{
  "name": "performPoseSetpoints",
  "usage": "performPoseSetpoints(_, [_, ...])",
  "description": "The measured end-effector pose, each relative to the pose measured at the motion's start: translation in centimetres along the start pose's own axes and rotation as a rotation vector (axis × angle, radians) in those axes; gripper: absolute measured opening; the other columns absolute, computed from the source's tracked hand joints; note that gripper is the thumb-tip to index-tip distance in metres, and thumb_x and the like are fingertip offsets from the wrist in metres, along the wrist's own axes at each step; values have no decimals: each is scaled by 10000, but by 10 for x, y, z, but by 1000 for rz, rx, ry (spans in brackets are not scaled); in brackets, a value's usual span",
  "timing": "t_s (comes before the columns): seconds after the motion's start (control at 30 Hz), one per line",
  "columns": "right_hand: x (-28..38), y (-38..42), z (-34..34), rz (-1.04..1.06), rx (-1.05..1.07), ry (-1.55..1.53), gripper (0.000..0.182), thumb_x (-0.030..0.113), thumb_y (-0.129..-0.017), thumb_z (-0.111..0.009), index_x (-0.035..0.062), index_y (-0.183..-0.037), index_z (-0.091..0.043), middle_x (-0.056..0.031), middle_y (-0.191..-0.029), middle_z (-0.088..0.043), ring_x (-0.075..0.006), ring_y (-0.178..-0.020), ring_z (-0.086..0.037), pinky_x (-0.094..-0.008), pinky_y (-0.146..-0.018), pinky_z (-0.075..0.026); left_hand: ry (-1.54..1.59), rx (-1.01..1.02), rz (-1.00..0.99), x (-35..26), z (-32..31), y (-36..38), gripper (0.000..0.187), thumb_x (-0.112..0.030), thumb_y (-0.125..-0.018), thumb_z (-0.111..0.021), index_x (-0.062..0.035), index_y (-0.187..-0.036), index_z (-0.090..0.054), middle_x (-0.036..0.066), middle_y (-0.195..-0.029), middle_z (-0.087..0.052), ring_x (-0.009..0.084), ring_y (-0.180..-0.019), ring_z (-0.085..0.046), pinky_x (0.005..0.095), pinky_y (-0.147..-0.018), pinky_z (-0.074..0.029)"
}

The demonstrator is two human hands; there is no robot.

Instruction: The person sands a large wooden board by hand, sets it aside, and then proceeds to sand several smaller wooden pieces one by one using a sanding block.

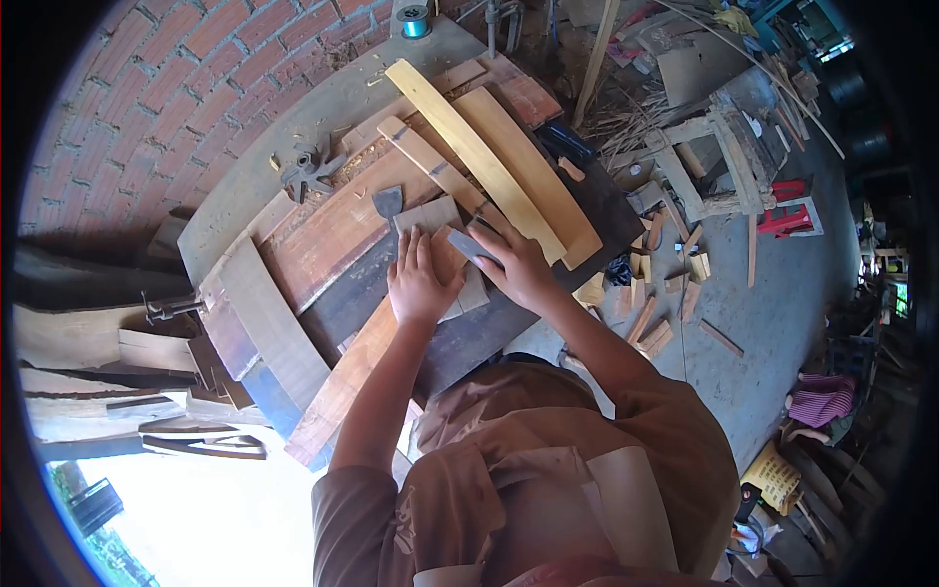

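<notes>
My left hand lies with its fingers stretched out flat, pressing on a long reddish wooden strip that slants across the bench toward my body. Under the fingertips is a grey-brown wooden block. My right hand is closed around a flat grey tool, whose kind I cannot tell; its near end meets the strip just right of my left hand. A dark flat-bladed tool lies just beyond my left fingertips.
Curved yellowish wooden pieces lie on the bench at the right. A star-shaped metal part and a blue thread spool sit farther back. A clamp grips the left edge. Offcuts litter the floor; a brick wall stands behind.
</notes>
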State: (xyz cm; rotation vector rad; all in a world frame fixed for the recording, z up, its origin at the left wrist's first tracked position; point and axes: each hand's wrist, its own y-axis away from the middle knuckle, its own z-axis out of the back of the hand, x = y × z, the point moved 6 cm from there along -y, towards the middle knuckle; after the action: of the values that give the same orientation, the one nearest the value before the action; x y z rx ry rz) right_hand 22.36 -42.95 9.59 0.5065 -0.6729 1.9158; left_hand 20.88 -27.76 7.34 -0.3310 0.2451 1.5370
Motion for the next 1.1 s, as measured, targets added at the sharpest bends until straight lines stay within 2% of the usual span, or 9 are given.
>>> performPoseSetpoints(0.07, [5, -32, -10, 51, -7, 101, 412, 223, -772, -632, 167, -1169, -539, -150, -889, -530, -314, -772, -557, -408, -660, -463, -15, -8, 9, 1, 0, 0, 779, -459, -653, -659, -39, -1255, -398, 124, -1367, -360, 249, -1302, -284, 441, -980, -315])
performPoseSetpoints(0.23, [-4, -66, -28, 46, -56, -162, 419, 162, -805, -610, 129, -1212, -513, -173, -1001, -541, -326, -904, -554, -377, -811, -445, -14, 26, 11, 0, -1, -1, 770, -464, -664, -646, -41, -1257, -397, 121, -1364, -363, 252, -1306, -274, 442, -978, -318])
performPoseSetpoints(0.37, [-16, -10, 0, 85, -133, -163, 406, 215, -792, -622, 136, -1180, -533, -178, -981, -538, -341, -849, -568, -397, -724, -469, -12, 19, 4, -1, 1, -1, 770, -463, -662, -645, -42, -1257, -396, 122, -1365, -363, 256, -1300, -286, 440, -977, -320])
performPoseSetpoints(0.43, [-25, 3, -5, -93, 17, -210, 417, 227, -795, -620, 146, -1194, -528, -177, -968, -544, -337, -832, -573, -399, -716, -471, -5, 15, 3, -1, -3, 0, 770, -463, -660, -646, -41, -1255, -398, 123, -1367, -361, 258, -1299, -289, 442, -977, -321])
performPoseSetpoints(0.53, [-22, -35, -18, -132, 159, -140, 415, 183, -828, -584, 125, -1230, -499, -168, -1032, -548, -320, -927, -555, -372, -795, -445, -15, 11, -1, -2, -1, -4, 771, -464, -658, -647, -40, -1253, -401, 124, -1369, -359, 259, -1298, -290, 440, -978, -321])
performPoseSetpoints(0.73, [-24, -44, -24, -5, 47, -167, 418, 209, -840, -571, 137, -1243, -490, -166, -927, -538, -314, -854, -548, -370, -759, -443, -20, 33, 12, 0, -2, -3, 778, -475, -659, -644, -39, -1257, -403, 123, -1375, -350, 257, -1300, -288, 430, -980, -319])
performPoseSetpoints(0.8, [-33, -16, -10, -92, 77, -187, 428, 261, -834, -577, 195, -1248, -489, -171, -903, -537, -325, -826, -558, -380, -740, -458, 4, 10, 1, -1, -1, -5, 773, -474, -659, -645, -38, -1252, -409, 124, -1379, -345, 258, -1298, -291, 429, -979, -320])
performPoseSetpoints(0.93, [-42, 4, -4, -219, 203, -166, 431, 244, -837, -573, 181, -1254, -482, -179, -945, -546, -330, -862, -569, -374, -752, -462, -20, 13, 1, -1, -3, -2, 768, -474, -659, -647, -36, -1247, -415, 125, -1371, -357, 261, -1292, -302, 426, -978, -322])
performPoseSetpoints(1.1, [-16, -60, -21, 30, 61, -153, 418, 195, -842, -567, 149, -1249, -486, -165, -907, -538, -306, -840, -559, -363, -727, -446, -16, -12, 5, -5, 1, -5, 761, -456, -654, -661, -40, -1243, -419, 123, -1350, -388, 257, -1287, -311, 439, -980, -325])
